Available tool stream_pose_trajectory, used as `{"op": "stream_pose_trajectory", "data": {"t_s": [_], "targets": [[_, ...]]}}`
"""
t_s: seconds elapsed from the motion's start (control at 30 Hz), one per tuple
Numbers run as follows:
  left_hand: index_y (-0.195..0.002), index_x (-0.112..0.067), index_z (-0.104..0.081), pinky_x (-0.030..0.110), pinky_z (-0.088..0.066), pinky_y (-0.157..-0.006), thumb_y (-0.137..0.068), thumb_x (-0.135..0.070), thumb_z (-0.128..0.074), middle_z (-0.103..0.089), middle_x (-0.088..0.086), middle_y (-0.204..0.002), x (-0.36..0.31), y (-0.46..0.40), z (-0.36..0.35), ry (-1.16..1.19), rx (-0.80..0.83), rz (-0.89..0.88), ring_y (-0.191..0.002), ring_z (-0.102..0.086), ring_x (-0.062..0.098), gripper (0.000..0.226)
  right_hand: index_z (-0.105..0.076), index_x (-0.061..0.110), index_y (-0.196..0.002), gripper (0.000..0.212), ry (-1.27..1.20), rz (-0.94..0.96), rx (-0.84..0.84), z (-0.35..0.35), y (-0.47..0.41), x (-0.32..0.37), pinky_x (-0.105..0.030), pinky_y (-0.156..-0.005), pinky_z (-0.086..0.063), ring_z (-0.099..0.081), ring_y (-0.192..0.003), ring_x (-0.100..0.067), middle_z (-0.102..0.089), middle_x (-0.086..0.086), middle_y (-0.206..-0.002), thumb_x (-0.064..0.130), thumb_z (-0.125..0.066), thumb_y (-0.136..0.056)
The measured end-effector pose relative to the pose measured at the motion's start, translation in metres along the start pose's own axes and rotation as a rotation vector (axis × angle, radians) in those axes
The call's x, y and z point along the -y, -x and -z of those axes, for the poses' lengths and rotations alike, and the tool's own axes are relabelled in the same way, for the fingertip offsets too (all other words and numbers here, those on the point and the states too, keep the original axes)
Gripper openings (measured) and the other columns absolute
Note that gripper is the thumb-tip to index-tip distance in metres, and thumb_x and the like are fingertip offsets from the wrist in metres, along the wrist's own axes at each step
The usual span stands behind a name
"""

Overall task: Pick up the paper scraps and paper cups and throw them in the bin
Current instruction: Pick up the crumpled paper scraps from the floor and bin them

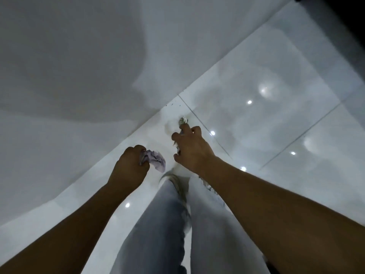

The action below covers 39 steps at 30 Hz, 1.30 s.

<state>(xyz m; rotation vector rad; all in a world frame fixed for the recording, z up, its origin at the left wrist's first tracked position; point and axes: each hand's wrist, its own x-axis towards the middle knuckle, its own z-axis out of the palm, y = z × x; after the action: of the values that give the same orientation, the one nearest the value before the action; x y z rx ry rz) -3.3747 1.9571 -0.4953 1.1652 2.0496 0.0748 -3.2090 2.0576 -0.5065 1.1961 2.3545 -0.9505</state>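
My left hand (pixel 130 167) grips a crumpled pale purple paper scrap (pixel 155 159), which sticks out to the right of my fist. My right hand (pixel 189 147) reaches down toward the floor, its fingers curled round a crumpled greyish paper scrap (pixel 182 122) that shows above and under my knuckles. Most of that scrap is hidden by my hand. No paper cup and no bin are in view.
A white wall (pixel 79 66) fills the left and top, meeting the glossy white tiled floor (pixel 266 115) along a diagonal line. My legs in light blue jeans (pixel 177 224) and a shoe (pixel 175 180) stand below my hands. A dark object sits at the top right corner.
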Motion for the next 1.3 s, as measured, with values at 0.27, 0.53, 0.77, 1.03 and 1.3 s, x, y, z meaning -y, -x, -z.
{"op": "stream_pose_trajectory", "data": {"t_s": [0.27, 0.53, 0.77, 1.03, 1.3], "targets": [[-0.1, -0.002, -0.056, 0.03, -0.04, -0.068, -0.088, -0.009, -0.053, -0.059, 0.019, -0.094, -0.103, 0.153, 0.134, 0.063, -0.077, 0.097, -0.082, -0.057, 0.033, 0.014, -0.053, 0.017, -0.125, 0.041, 0.053, 0.037, -0.01, 0.163, 0.16, 0.095, -0.033, -0.08, -0.048, -0.033, -0.122, -0.03, -0.034, -0.007, -0.14, 0.024, -0.062, -0.086], [-0.099, -0.003, -0.057, 0.026, -0.036, -0.065, -0.087, -0.01, -0.051, -0.058, 0.017, -0.095, -0.131, 0.289, 0.179, 0.262, -0.256, 0.325, -0.082, -0.058, 0.031, 0.014, -0.048, 0.018, -0.135, 0.049, 0.217, 0.241, 0.06, 0.224, 0.246, 0.171, -0.032, -0.095, -0.043, -0.028, -0.129, -0.032, -0.028, -0.008, -0.147, 0.027, -0.061, -0.089], [-0.111, -0.007, -0.056, 0.024, -0.04, -0.074, -0.09, -0.014, -0.052, -0.055, 0.014, -0.105, -0.118, 0.415, 0.169, 0.475, -0.435, 0.545, -0.093, -0.058, 0.029, 0.022, -0.05, 0.019, -0.132, 0.046, 0.374, 0.499, 0.161, 0.206, 0.311, 0.237, -0.032, -0.093, -0.043, -0.031, -0.127, -0.031, -0.03, -0.007, -0.144, 0.029, -0.062, -0.089], [-0.115, -0.006, -0.056, 0.028, -0.043, -0.08, -0.091, -0.012, -0.05, -0.054, 0.015, -0.11, -0.061, 0.563, 0.124, 0.69, -0.593, 0.822, -0.095, -0.058, 0.028, 0.026, -0.052, 0.021, -0.13, 0.045, 0.607, 0.846, 0.312, 0.121, 0.381, 0.331, -0.03, -0.09, -0.045, -0.03, -0.126, -0.028, -0.032, -0.004, -0.145, 0.028, -0.063, -0.086], [-0.115, -0.009, -0.054, 0.031, -0.045, -0.082, -0.091, -0.012, -0.049, -0.052, 0.013, -0.112, 0.02, 0.726, 0.048, 0.887, -0.734, 1.103, -0.098, -0.057, 0.028, 0.025, -0.052, 0.021, -0.129, 0.045, 0.766, 1.154, 0.474, -0.018, 0.491, 0.452, -0.031, -0.089, -0.047, -0.03, -0.127, -0.026, -0.031, -0.003, -0.145, 0.028, -0.063, -0.086]]}}
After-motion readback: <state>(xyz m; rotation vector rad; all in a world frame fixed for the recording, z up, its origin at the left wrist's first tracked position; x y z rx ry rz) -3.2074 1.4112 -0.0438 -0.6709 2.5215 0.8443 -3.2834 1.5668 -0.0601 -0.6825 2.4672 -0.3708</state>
